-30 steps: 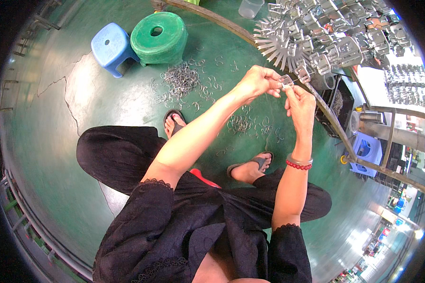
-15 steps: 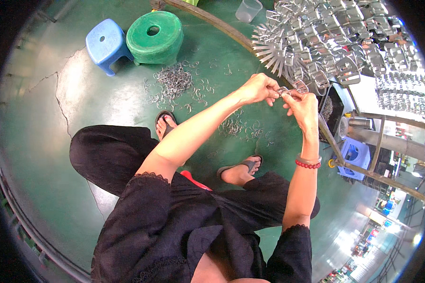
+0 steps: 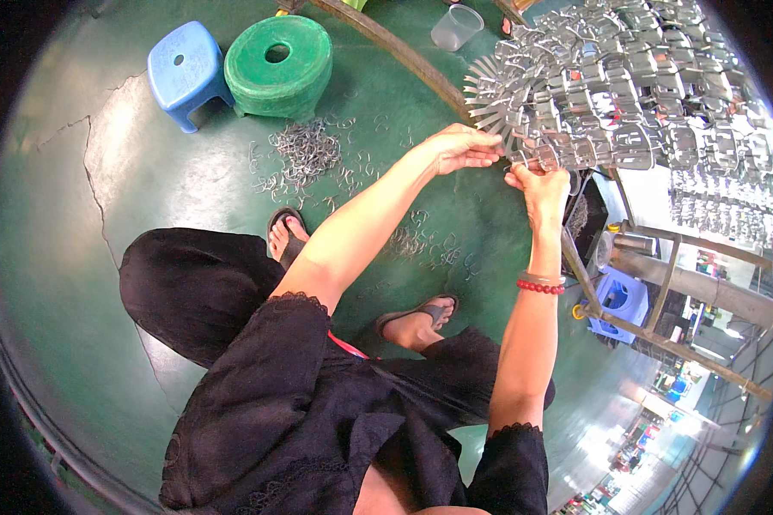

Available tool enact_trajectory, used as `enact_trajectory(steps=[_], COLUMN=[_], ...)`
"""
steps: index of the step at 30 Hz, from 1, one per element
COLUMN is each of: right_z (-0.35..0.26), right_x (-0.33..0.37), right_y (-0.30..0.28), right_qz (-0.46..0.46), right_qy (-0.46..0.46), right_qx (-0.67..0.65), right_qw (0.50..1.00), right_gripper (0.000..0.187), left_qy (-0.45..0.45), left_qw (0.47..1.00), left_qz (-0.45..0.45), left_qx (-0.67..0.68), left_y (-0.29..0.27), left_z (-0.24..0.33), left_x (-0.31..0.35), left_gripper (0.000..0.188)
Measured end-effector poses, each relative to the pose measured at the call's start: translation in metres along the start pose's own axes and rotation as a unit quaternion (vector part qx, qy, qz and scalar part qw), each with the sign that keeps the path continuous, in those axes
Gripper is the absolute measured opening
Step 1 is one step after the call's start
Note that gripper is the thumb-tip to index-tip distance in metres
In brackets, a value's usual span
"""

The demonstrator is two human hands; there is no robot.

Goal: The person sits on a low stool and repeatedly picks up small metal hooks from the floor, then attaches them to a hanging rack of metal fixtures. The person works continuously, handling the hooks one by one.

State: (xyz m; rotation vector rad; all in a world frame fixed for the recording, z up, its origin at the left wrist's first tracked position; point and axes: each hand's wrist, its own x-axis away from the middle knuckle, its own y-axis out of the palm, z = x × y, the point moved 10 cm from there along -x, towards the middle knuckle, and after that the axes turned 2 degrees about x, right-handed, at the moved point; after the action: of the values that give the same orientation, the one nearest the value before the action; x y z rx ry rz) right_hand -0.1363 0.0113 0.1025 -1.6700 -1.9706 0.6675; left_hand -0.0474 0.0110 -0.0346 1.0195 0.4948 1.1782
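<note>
Rows of shiny metal buckles (image 3: 631,146) hang close together at the upper right. Thumb and fingers of my right hand (image 3: 541,187) pinch a buckle (image 3: 521,160) at the near left end of the lowest row. Just left of it is my left hand (image 3: 465,149), its fingers stretched forward and a little apart from the thumb. I see nothing between its fingertips, which are close to a fan of flat metal strips (image 3: 483,94). Below my forearms, small curved metal pieces (image 3: 307,153) lie heaped on the green floor, with a smaller scatter (image 3: 412,239) nearer my feet.
A blue stool (image 3: 185,69) and a green round stool (image 3: 279,64) stand at the upper left. Beyond the hands are a clear plastic cup (image 3: 457,28) and a curved wooden bar (image 3: 395,47). A frame of bars (image 3: 661,330) and a purple-blue stool (image 3: 618,300) are at the right.
My left hand has come away from the metal piece and moved slightly left and up, its fingers straightening. The right hand has shifted a little left and still pinches at the row's end.
</note>
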Motion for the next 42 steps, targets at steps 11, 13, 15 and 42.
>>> enact_trajectory(steps=[11,13,15,42], right_z=[0.011,0.026,0.031,0.019], right_x=[-0.007,-0.013,-0.015,0.010], right_y=[-0.003,-0.007,-0.009,-0.005], right_qz=[0.037,0.055,0.067,0.130], right_qy=[0.051,0.044,0.041,0.031], right_qx=[0.048,0.042,0.039,-0.009], right_qw=[0.997,0.997,0.996,0.991], right_gripper=[0.012,0.015,0.018,0.021], left_qy=[-0.025,-0.014,0.008,-0.001], left_qw=[0.992,0.993,0.994,0.990], left_qz=[0.079,0.078,0.077,0.112], left_qx=[-0.096,-0.086,-0.074,-0.080], left_y=[-0.003,-0.003,0.001,0.003], left_z=[0.005,0.004,0.006,-0.004], left_x=[-0.012,-0.013,-0.012,0.007], left_gripper=[0.014,0.013,0.011,0.014])
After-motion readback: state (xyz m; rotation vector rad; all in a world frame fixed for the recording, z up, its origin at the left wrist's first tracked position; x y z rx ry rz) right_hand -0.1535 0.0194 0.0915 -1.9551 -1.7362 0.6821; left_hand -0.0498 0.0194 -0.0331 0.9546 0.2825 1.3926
